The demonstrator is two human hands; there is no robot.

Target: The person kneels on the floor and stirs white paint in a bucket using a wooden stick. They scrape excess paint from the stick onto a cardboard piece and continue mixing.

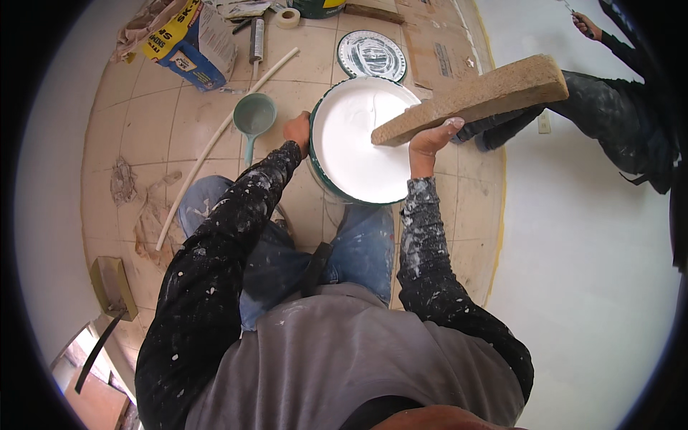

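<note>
Across a room's beige tiled floor (197, 125), marked with dirt and dull smudges, dark grout lines bend toward the rim of the view. White walls rise at both sides; along the foot of the right wall (580, 251) runs a yellow strip (504, 186), and a small pale plate (545, 122) is set low on that wall. Flattened brown cardboard (433, 50) covers the floor near the far corner.

Printing shows on a paper sack (197, 46) at upper left: large dark lettering on a yellow band, with a blue panel below. A small dark label marks the cardboard, and the round bucket lid (371, 56), smeared white, carries printing around its edge.

The green-rimmed bucket (344, 154) of white paint-like liquid stands in front of the person's knees. The left hand (297, 134) has its fingers curled on the bucket's left rim. The right hand (430, 145) grasps a thick wooden board (480, 97), tilted, its lower end over the liquid; whether it dips in, I cannot tell. A green dipper (254, 115) lies near the left hand, beside a long pale pipe (201, 161).
</note>
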